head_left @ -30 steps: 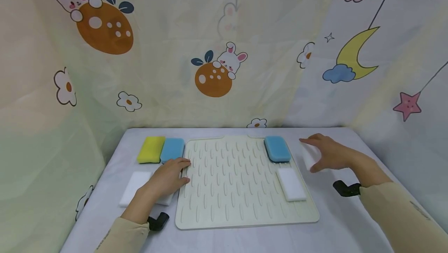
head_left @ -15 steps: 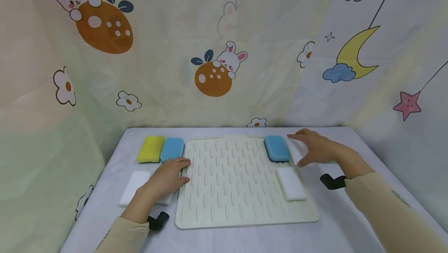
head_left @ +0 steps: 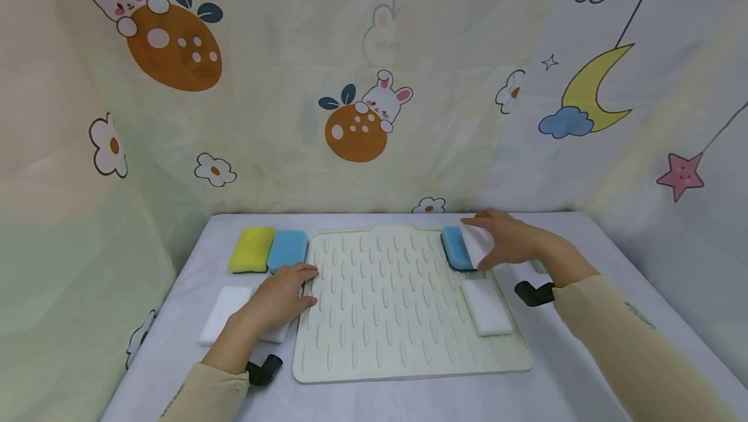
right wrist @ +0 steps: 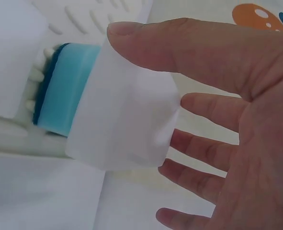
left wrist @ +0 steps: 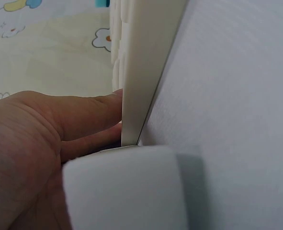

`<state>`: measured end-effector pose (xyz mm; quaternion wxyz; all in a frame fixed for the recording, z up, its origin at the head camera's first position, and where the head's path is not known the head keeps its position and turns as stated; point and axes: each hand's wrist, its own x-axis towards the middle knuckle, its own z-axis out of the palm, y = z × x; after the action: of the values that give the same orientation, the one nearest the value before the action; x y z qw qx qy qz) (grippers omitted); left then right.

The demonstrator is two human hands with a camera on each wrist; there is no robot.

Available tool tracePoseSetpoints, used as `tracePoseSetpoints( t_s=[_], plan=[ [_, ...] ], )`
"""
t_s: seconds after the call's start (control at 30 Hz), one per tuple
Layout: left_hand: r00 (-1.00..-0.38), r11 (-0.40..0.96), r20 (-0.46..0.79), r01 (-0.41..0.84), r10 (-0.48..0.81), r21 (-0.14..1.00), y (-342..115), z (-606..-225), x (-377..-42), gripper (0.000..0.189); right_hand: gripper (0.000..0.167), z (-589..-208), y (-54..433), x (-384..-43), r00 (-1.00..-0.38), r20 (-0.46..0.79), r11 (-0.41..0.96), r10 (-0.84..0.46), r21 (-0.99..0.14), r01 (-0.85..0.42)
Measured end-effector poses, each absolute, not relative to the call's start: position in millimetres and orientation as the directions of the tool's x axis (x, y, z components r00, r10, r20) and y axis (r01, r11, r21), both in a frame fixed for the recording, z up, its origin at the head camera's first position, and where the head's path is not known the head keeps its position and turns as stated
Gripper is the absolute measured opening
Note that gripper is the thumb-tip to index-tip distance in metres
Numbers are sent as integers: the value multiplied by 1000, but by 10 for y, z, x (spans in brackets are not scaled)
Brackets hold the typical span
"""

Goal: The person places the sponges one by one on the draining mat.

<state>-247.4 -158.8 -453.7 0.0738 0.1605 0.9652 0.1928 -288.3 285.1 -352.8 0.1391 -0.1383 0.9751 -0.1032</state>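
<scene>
My right hand (head_left: 508,237) pinches a white sponge (right wrist: 127,115) between thumb and fingertips, just above the mat's far right corner. In the head view the white sponge overlaps a blue sponge (head_left: 454,250) with a dark underside that lies on the mat. Another white sponge (head_left: 486,307) lies on the mat nearer the front. The mat (head_left: 380,318) is cream with raised ridges. My left hand (head_left: 280,298) rests at its left edge, fingertips and thumb touching it with the fingers relaxed. White sponges (head_left: 228,305) lie partly hidden under the left hand and wrist.
A yellow sponge (head_left: 252,248) and a second blue sponge (head_left: 288,250) lie side by side left of the mat, near the back. Part of a green piece (head_left: 539,266) shows behind the right wrist. A printed curtain (head_left: 263,117) stands behind the table.
My right hand has moved left with the white sponge, from beside the mat to over the blue sponge. The green piece has come into view. The left hand has stayed still.
</scene>
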Motion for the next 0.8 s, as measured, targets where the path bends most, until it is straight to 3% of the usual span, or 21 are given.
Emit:
tracePoseSetpoints(
  t_s=[0.8],
  plan=[
    [-940,875,-82,273,330,400,-1579,-4519,-2458,59,98,-3625,2542,-3063,-900,-199,908,-388,-247,-338]
  ],
)
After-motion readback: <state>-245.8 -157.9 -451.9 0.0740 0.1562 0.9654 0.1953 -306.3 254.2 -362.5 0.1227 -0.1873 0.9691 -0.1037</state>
